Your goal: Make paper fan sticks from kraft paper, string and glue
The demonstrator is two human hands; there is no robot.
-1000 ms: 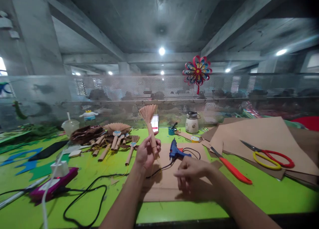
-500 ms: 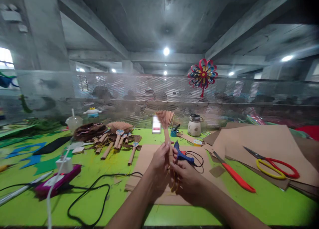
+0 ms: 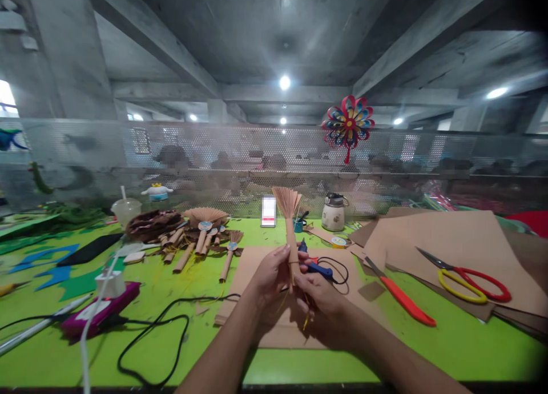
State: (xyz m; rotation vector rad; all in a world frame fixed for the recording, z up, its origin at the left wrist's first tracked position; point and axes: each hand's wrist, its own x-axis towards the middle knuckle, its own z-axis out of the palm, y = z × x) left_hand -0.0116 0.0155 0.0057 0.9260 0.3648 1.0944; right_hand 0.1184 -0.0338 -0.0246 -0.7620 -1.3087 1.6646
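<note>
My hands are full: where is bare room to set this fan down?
Your left hand grips the paper fan. The green strip at near right, between the orange-handled tool and the table edge, is bare. A smaller gap lies between the black cord and the cardboard sheet. The far left, around the pile of fans, is crowded.

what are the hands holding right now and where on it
A paper fan, held upright. The left hand grips the lower part of its rolled handle, and the right hand closes on the handle's bottom end. The pleated head is free.
</note>
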